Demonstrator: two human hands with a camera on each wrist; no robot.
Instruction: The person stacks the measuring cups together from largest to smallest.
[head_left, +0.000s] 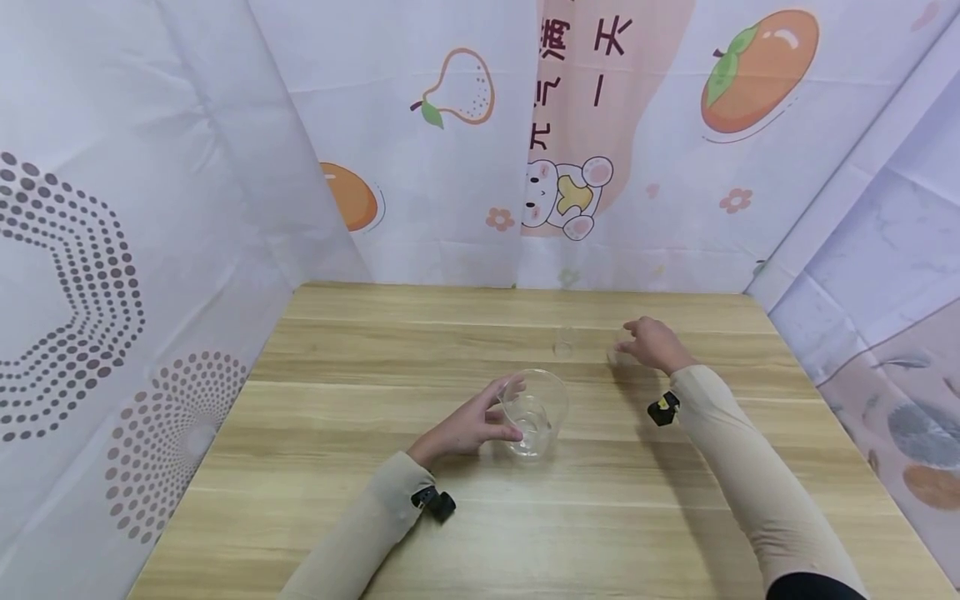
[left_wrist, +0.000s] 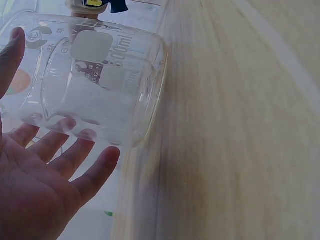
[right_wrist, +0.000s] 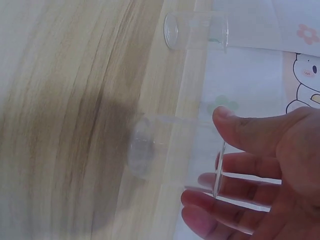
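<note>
A large clear glass beaker with white markings stands near the middle of the table. What looks like a smaller beaker sits inside it. My left hand holds the large beaker from its left side, thumb on the near side and fingers on the far side. Farther back on the right, my right hand holds a small clear glass beaker near its rim, thumb on one side and fingers on the other. Another small clear glass vessel stands to its left, apart from both hands.
The wooden table ends at a printed curtain along the back. More curtain hangs on the left and right sides. A small black camera is strapped at each wrist over a beige sleeve.
</note>
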